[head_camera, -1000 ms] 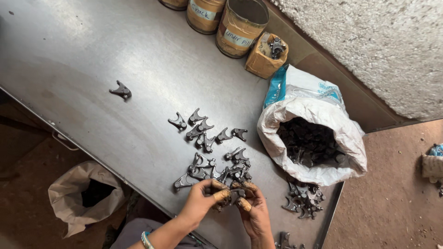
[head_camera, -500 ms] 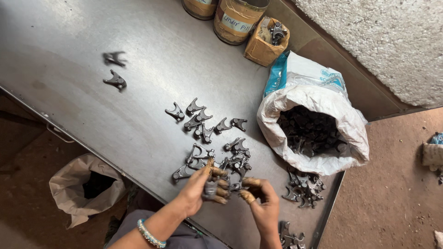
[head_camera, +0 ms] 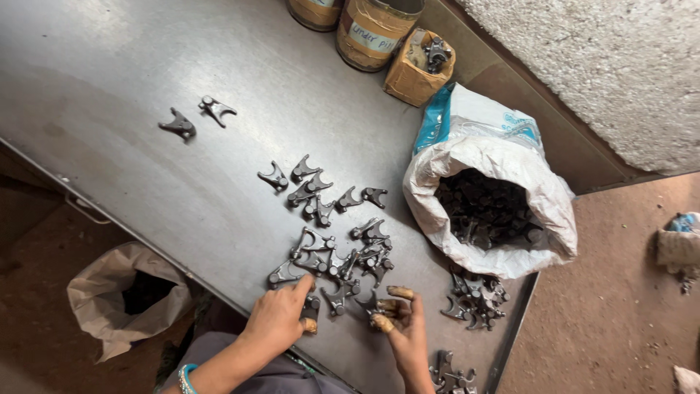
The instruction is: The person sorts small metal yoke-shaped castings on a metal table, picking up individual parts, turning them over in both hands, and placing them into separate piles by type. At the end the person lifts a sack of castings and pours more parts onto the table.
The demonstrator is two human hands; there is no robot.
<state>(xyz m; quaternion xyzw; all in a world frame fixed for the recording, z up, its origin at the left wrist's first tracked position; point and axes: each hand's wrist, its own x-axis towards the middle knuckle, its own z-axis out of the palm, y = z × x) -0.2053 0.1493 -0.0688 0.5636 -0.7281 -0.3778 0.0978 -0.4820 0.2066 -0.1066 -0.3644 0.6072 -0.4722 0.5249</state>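
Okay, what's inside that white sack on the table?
The white sack stands open, filled with dark metal parts like those on the table. How deep they go is hidden by its sides.

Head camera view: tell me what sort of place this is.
Probably a small metal-parts workshop: a steel worktable strewn with dark forged metal pieces, a white sack full of more, and bare earthen floor.
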